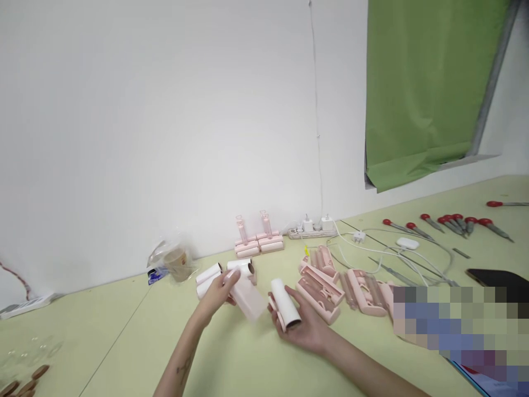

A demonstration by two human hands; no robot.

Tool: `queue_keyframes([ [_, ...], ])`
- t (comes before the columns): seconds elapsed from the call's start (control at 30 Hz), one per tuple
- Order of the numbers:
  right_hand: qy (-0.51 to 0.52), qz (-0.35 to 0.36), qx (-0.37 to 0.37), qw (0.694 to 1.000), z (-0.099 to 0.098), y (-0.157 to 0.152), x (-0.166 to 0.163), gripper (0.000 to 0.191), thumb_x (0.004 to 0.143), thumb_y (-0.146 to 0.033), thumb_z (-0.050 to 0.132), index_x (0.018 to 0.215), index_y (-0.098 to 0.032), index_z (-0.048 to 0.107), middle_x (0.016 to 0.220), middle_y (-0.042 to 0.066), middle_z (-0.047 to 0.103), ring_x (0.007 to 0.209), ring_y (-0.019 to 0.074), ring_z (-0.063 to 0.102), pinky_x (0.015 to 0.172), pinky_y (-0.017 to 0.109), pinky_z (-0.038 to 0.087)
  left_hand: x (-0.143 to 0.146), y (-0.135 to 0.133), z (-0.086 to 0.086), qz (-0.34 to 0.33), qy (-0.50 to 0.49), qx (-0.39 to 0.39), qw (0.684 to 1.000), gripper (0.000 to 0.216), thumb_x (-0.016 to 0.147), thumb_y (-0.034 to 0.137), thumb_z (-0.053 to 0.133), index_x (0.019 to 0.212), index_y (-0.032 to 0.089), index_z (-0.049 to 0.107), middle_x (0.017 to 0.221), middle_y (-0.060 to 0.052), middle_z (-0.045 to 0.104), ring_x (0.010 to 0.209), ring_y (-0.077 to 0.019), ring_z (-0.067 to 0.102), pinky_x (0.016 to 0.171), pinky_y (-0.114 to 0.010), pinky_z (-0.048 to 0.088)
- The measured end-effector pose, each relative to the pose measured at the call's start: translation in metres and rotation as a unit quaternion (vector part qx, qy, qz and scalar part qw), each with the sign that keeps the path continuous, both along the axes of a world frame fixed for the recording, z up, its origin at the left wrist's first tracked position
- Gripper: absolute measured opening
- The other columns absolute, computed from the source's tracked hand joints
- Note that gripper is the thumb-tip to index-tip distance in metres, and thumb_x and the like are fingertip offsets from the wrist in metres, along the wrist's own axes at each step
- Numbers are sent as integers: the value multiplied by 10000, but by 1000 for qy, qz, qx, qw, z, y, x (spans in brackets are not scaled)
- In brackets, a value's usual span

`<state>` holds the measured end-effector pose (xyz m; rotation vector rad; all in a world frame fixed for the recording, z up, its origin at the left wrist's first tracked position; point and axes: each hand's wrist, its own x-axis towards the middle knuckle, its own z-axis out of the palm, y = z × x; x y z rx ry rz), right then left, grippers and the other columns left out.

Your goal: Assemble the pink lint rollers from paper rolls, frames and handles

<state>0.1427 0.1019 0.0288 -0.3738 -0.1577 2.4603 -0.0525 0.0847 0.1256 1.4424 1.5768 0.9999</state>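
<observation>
My left hand is closed around a pale pink translucent cover, held just above the green table. My right hand lies palm up and grips a white paper roll mounted on a pink lint-roller frame. Loose white rolls lie on the table right behind my left hand. Several pink lint-roller cases, some of them opened, lie to the right of my right hand.
Assembled pink rollers stand against the wall beside a power strip with white chargers and cables. Red-handled screwdrivers lie at the right. A plastic bag with a cup sits on the left. A phone lies far right.
</observation>
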Motion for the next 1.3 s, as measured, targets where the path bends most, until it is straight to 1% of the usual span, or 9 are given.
queue_keyframes([
  [0.1, 17, -46, 30, 998, 12, 6, 13, 278, 748, -421, 550, 933, -214, 559, 734, 8, 614, 623, 110, 568, 556, 206, 432, -6, -24, -35, 39, -30, 48, 998, 619, 601, 615, 528, 1037, 175, 529, 1008, -68, 580, 881, -214, 535, 724, -284, 446],
  [0.23, -3, -91, 88, 992, 29, -3, 23, 297, 764, -438, 532, 980, -235, 547, 725, 3, 602, 594, 105, 553, 514, 202, 401, 2, -46, -99, 70, -91, 93, 989, 531, 591, 557, 582, 976, 192, 551, 941, -60, 599, 932, -236, 531, 815, -290, 396],
  [0.33, -26, -91, 113, 989, 35, -16, 21, 337, 767, -450, 522, 1013, -220, 537, 714, -1, 589, 561, 96, 536, 473, 189, 372, 6, -54, -123, 27, -89, 80, 992, 442, 633, 473, 575, 979, 204, 510, 872, -48, 603, 932, -226, 530, 851, -293, 369],
  [0.47, -38, -79, 117, 989, 35, -30, 12, 374, 763, -459, 524, 1022, -189, 534, 691, -3, 575, 541, 95, 525, 446, 187, 355, 6, -55, -112, -19, -9, 32, 999, 552, 535, 249, 672, 1041, 195, 456, 1079, -87, 522, 1073, -258, 442, 934, -335, 309],
  [0.57, -50, -87, 120, 988, 31, -36, 5, 339, 779, -452, 510, 948, -160, 548, 690, 8, 571, 559, 100, 529, 472, 202, 376, 17, -50, -90, -32, -4, 63, 997, 618, 595, 268, 654, 1159, 217, 406, 1236, -85, 416, 1185, -264, 333, 983, -360, 264],
  [0.7, -91, -103, 121, 983, 26, -43, -2, 313, 792, -454, 496, 859, -151, 537, 675, 7, 560, 590, 111, 536, 509, 225, 402, 47, -40, -78, -80, -132, 120, 981, 370, 692, 330, 606, 1028, 204, 515, 1078, -76, 558, 1056, -242, 477, 925, -362, 350],
  [0.9, -201, -31, 228, 952, 27, -49, 0, 353, 830, -474, 402, 957, -156, 490, 733, 34, 600, 521, 120, 544, 440, 228, 395, 49, -38, -85, 11, -323, 122, 939, 347, 663, 329, 653, 965, 191, 550, 1021, -85, 625, 975, -233, 556, 844, -329, 425],
  [1.1, -280, 68, 251, 924, 23, -53, -2, 366, 832, -480, 364, 903, -137, 471, 636, 28, 586, 470, 114, 535, 395, 209, 392, 26, -50, -74, -79, -158, 73, 982, 343, 778, 375, 504, 1076, 224, 581, 1161, -45, 559, 1105, -225, 461, 960, -330, 332],
  [1.3, -309, 87, 246, 915, 19, -57, -6, 417, 816, -512, 370, 795, -120, 510, 579, 25, 561, 490, 112, 541, 411, 204, 407, 30, -55, -84, -135, -100, 115, 979, 403, 842, 361, 393, 1224, 242, 443, 1261, -61, 448, 1174, -209, 370, 995, -332, 282],
])
